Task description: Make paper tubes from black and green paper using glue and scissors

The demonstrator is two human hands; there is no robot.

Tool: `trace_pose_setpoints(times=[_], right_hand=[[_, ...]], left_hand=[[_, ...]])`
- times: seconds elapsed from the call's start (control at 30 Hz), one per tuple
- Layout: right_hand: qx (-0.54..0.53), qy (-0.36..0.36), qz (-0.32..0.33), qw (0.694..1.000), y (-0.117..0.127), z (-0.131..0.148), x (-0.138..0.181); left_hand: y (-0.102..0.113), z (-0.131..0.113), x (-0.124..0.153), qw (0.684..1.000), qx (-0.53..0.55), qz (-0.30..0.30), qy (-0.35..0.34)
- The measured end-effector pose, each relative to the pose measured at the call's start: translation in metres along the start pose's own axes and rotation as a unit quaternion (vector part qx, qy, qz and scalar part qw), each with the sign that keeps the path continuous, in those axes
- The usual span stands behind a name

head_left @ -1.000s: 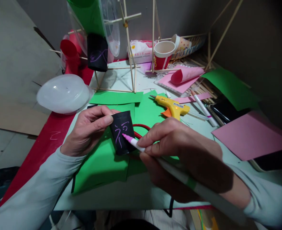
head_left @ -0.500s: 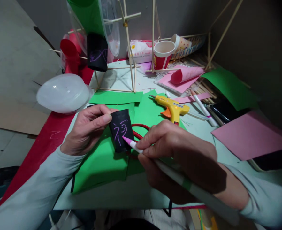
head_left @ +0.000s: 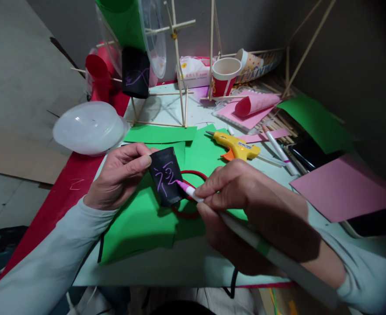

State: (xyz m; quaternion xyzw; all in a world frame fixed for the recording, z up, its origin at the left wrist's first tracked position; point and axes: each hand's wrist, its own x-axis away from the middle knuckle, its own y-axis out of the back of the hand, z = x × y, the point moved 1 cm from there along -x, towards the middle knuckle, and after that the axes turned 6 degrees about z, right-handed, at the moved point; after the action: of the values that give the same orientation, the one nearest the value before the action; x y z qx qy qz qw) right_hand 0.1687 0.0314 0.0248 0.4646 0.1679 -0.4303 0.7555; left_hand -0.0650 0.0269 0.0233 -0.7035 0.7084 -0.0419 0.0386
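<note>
Head view: left hand [head_left: 119, 177] clasps black cup [head_left: 166, 175], right hand [head_left: 245, 205] pinches marker [head_left: 188, 190], cup half-hiding a red loop [head_left: 197, 173], possibly scissors.

left hand [head_left: 117, 177] grips black cup [head_left: 166, 175]; right hand [head_left: 245, 205] presses pink marker [head_left: 188, 190] against it.

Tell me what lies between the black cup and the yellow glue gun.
Head view: green paper sheets cover the stretch between the black cup and the yellow glue gun; a red loop arcs over them by the cup.

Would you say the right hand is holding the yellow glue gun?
No, the right hand holds a pink marker; the glue gun lies apart.
</note>
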Motion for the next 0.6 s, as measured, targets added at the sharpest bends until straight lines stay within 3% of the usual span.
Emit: trace_pose_setpoints(times=[0.2,0.43,0.6], right_hand=[[0.033,0.004,-0.008,0.999,0.004,0.003,-0.001],[-0.042,-0.001,0.021,0.999,-0.002,0.007,0.006],[-0.022,-0.004,0.015,1.0,-0.001,0.011,0.002]], left_hand=[[0.002,-0.001,0.0,1.0,0.013,-0.002,0.024],[0.001,0.001,0.0,0.999,0.029,0.012,0.008],[0.002,0.002,-0.001,0.999,0.031,0.012,0.003]])
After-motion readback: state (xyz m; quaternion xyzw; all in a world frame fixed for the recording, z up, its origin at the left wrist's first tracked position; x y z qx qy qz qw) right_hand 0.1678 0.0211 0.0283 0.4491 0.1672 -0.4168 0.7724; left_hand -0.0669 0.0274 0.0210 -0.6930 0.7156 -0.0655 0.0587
